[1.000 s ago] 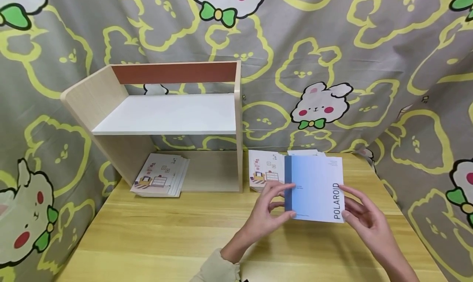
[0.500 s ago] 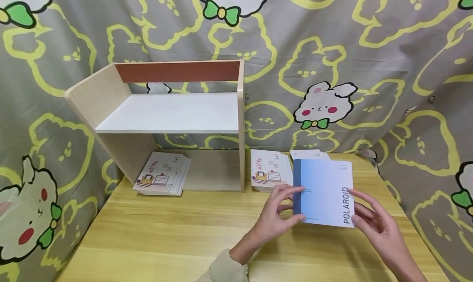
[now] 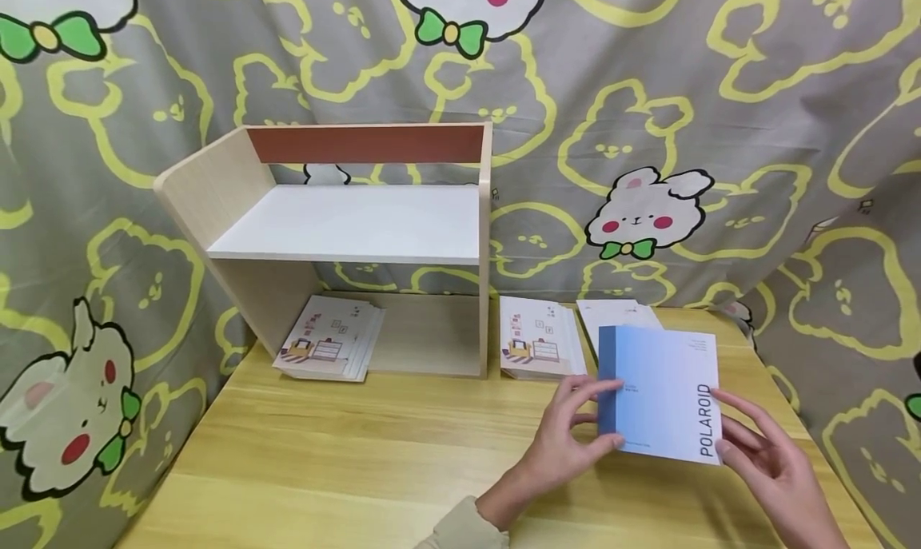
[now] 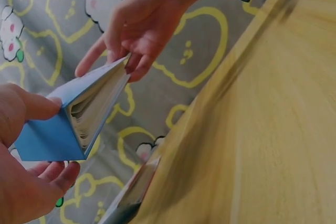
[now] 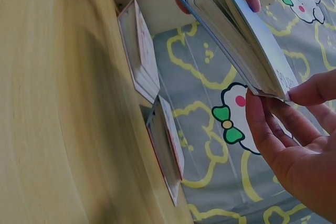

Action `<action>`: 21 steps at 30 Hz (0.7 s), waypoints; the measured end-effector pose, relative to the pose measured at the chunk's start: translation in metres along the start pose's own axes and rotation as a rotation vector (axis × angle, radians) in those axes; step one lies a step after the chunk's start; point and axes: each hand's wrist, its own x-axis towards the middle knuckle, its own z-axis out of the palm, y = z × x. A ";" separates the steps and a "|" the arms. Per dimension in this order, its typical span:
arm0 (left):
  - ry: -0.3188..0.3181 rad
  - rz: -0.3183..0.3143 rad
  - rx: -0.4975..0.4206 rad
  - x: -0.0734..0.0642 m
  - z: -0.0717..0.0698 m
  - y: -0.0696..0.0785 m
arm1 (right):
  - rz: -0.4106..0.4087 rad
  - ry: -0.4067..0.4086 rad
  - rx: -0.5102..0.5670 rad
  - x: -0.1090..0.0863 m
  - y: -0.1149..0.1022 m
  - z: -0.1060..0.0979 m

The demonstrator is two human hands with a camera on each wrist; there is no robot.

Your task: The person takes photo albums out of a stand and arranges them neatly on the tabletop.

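Note:
Both hands hold a blue-and-white album marked POLAROID (image 3: 665, 393) above the right part of the table, its cover facing up. My left hand (image 3: 568, 433) pinches the blue spine side, with the thumb and a finger on the cover. At the opposite edge, my right hand (image 3: 766, 461) grips it near the lettering. Loosely layered page edges show in the right wrist view, where the album (image 5: 236, 40) is apart from the table. Behind it on the table lie a picture-covered album (image 3: 540, 337) and a partly hidden white one (image 3: 612, 317).
A wooden two-level shelf (image 3: 485, 253) stands at the back left. On its bottom board, by the left side panel, rests another picture-covered album (image 3: 334, 337). A patterned curtain (image 3: 532, 165) hangs behind and around the wooden table (image 3: 324, 461).
Both hands have carried the album to the right and slightly toward me, uncovering more of the white one behind it. The view has shifted a little; the grips look the same.

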 end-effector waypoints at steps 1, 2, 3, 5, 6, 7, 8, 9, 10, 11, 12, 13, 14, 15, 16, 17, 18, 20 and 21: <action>0.002 0.004 0.007 0.000 0.001 0.000 | 0.003 0.001 -0.003 -0.001 0.001 -0.001; 0.004 0.005 0.013 -0.001 0.003 -0.001 | 0.005 0.002 -0.005 -0.001 0.002 -0.002; 0.004 0.007 0.017 -0.001 0.004 -0.001 | 0.007 0.002 -0.006 -0.002 0.002 -0.003; 0.003 0.008 0.017 -0.001 0.006 -0.003 | 0.011 0.000 -0.007 -0.003 0.004 -0.006; 0.003 0.007 0.016 -0.001 0.007 -0.003 | 0.012 0.001 -0.012 -0.004 0.004 -0.007; 0.003 0.008 0.014 -0.001 0.008 -0.004 | 0.015 0.004 -0.019 -0.004 0.005 -0.008; 0.002 0.009 0.011 -0.001 0.010 -0.005 | 0.020 0.008 -0.026 -0.005 0.005 -0.010; 0.003 0.011 0.009 -0.001 0.011 -0.005 | 0.028 0.017 -0.035 -0.005 0.005 -0.011; 0.005 0.014 0.008 -0.001 0.012 -0.006 | 0.033 0.021 -0.042 -0.006 0.005 -0.012; 0.005 0.014 0.004 -0.001 0.014 -0.007 | 0.041 0.025 -0.058 -0.006 0.005 -0.013; 0.006 0.014 0.003 -0.001 0.015 -0.008 | 0.049 0.028 -0.074 -0.007 0.005 -0.014; 0.006 0.014 0.001 -0.001 0.017 -0.009 | 0.054 0.034 -0.082 -0.008 0.005 -0.015; 0.006 0.011 -0.005 -0.001 0.018 -0.009 | 0.057 0.033 -0.096 -0.009 0.006 -0.016; 0.005 0.008 -0.008 -0.001 0.019 -0.010 | 0.059 0.033 -0.110 -0.010 0.006 -0.017; 0.004 0.006 -0.012 -0.001 0.021 -0.010 | 0.057 0.026 -0.120 -0.010 0.006 -0.018; 0.004 0.001 -0.013 -0.001 0.022 -0.011 | 0.058 0.026 -0.132 -0.011 0.006 -0.019; 0.005 -0.004 -0.011 -0.001 0.023 -0.011 | 0.057 0.025 -0.135 -0.012 0.006 -0.020; 0.004 -0.019 -0.017 0.000 0.025 -0.011 | 0.058 0.020 -0.140 -0.013 0.007 -0.022; 0.003 -0.029 -0.021 0.000 0.026 -0.011 | 0.060 0.019 -0.139 -0.013 0.007 -0.023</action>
